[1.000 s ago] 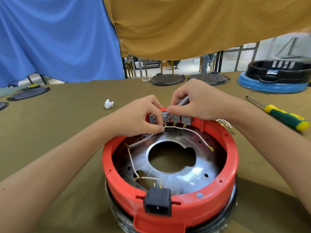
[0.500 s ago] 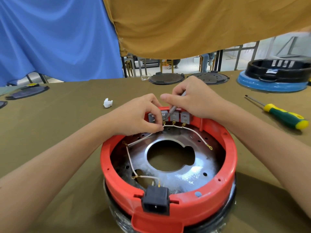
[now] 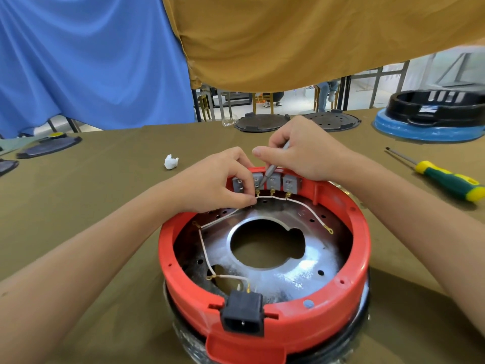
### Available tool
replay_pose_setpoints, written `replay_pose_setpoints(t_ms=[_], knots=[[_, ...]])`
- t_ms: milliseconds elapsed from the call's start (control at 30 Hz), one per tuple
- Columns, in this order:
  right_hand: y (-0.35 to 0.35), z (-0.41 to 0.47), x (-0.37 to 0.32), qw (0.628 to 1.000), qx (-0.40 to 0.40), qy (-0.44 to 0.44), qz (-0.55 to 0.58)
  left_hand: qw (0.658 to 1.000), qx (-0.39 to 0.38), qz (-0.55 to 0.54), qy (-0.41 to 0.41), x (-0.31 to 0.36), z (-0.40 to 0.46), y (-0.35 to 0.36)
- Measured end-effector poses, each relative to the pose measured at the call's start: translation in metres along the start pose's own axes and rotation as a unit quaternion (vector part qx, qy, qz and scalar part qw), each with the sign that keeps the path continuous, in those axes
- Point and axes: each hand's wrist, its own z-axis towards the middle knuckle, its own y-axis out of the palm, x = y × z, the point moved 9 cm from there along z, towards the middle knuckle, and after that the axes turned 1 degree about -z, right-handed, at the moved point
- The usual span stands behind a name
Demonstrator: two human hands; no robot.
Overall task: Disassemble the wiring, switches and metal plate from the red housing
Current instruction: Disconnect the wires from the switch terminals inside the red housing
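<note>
At the housing's (image 3: 265,327) far wall, the left hand (image 3: 220,179) pinches the wire (image 3: 262,197) beneath the switches (image 3: 273,182), while the right hand (image 3: 301,151) grips a thin tool (image 3: 271,168), seemingly touching one switch.

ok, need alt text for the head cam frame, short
Over a red housing on a cloth-covered table, the right hand holds a thin grey tool to a row of grey switches while the left hand pinches the white wire beneath them. A screwdriver lies right.
</note>
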Motion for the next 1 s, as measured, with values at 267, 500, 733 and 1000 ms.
replay_pose_setpoints(t_ms=[267, 500, 733, 1000], knots=[[-0.001, -0.005, -0.003, 1.000, 0.015, -0.020, 0.003, 1.000, -0.003, -0.001, 0.002, 0.001, -0.001, 0.000], [0.004, 0.007, 0.005, 0.999, -0.021, 0.028, 0.012, 1.000, -0.010, -0.001, 0.003, 0.001, 0.000, 0.001], [0.001, -0.001, 0.002, 1.000, -0.003, 0.004, 0.010, 1.000, -0.007, -0.005, -0.001, 0.001, -0.001, 0.001], [-0.004, -0.008, -0.004, 0.999, 0.028, -0.026, -0.003, 1.000, -0.007, -0.002, 0.000, 0.003, -0.002, 0.001]])
